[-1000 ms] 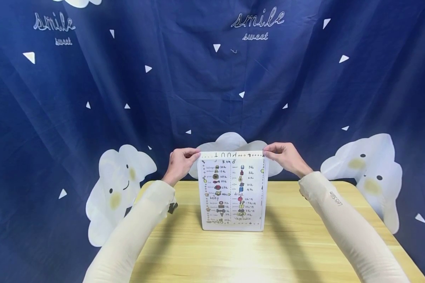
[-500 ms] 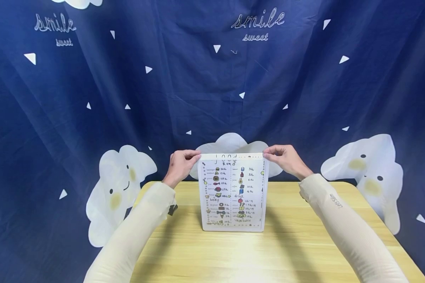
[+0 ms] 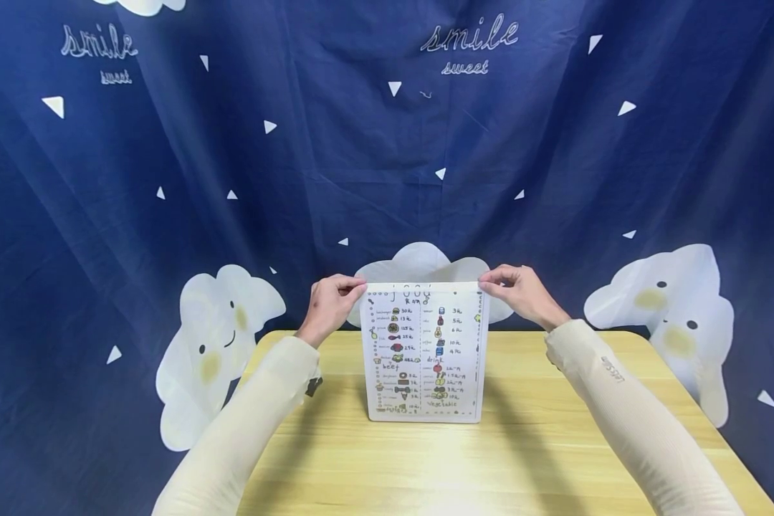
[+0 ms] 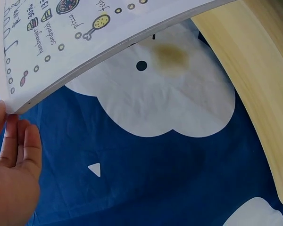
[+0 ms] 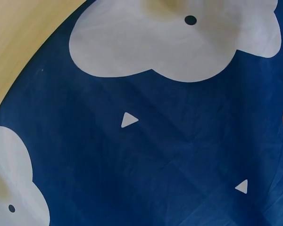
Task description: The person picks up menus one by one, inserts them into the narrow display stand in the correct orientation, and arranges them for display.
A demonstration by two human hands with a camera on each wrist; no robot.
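Pinching a white hand-drawn menu sheet (image 3: 423, 351) upright (both top corners), our left hand (image 3: 327, 304) and right hand (image 3: 521, 290) could let it buckle on the pale wooden table (image 3: 529, 459).

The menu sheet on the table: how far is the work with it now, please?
Done: the menu sheet stands upright, its bottom edge resting on the wooden table. In hand: the left hand and the right hand each pinch a top corner; the left wrist view shows the sheet bowed. Left: both hands hold it, so it is neither laid flat nor released; what follows cannot be told.
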